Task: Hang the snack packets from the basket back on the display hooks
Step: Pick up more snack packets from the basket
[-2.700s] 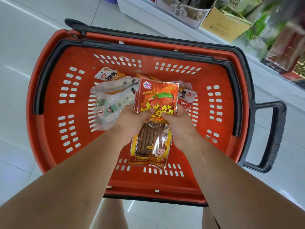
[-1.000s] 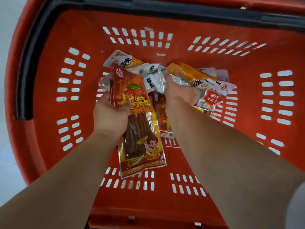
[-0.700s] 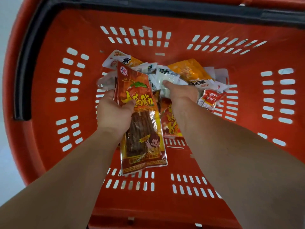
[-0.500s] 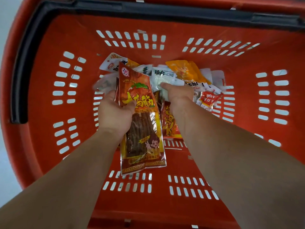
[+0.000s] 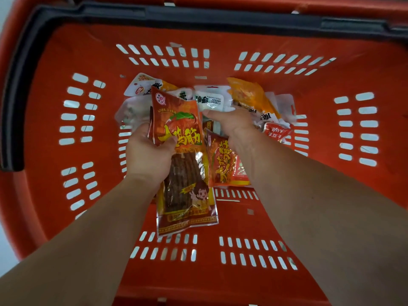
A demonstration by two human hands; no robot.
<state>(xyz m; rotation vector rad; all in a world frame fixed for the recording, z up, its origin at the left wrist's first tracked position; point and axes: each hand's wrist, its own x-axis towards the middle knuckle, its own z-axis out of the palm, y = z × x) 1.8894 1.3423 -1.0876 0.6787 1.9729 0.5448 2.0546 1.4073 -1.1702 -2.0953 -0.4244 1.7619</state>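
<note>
A red plastic basket fills the view, with several snack packets heaped at its far middle. My left hand grips a long red-orange packet of dark sticks by its upper half, lifted above the basket floor. My right hand lies palm down on the heap, its fingers stretched toward a white packet. Just under my right wrist lies a second red-orange packet. No display hooks are in view.
An orange packet and a small red packet lie right of my right hand. A white-and-orange packet sits at the back left. The basket's black rim runs across the top. The near basket floor is bare.
My head has come down close over the basket. My right hand let go of the long packet and moved into the heap, shifting packets; my left hand keeps holding the packet.
</note>
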